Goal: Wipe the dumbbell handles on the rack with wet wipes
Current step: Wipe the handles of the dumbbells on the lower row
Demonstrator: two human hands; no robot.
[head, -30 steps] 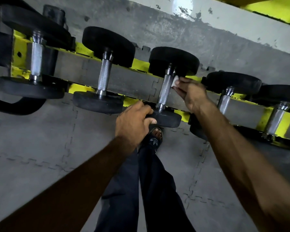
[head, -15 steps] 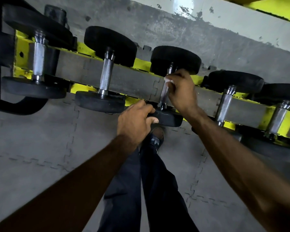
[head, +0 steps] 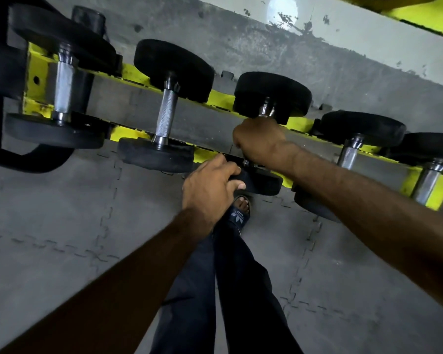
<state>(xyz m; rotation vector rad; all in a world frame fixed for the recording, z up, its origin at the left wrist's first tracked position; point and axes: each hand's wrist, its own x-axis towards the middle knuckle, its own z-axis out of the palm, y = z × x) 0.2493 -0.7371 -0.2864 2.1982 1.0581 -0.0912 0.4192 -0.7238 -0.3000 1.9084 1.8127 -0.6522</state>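
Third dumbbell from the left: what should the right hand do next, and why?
Probably slide the right hand down the steel dumbbell handle toward the near black rubber head. The hand is wrapped round the handle up by the far head, a short stretch shows below it, and the left hand grips the near head, steadying it.

five dumbbells (head: pixel 167 116) on one yellow rack (head: pixel 221 99), perhaps more off frame; one left hand (head: pixel 210 185), one right hand (head: pixel 260 139).

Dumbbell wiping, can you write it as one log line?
right hand: grips middle dumbbell handle | left hand: holds near weight | wipe: hidden
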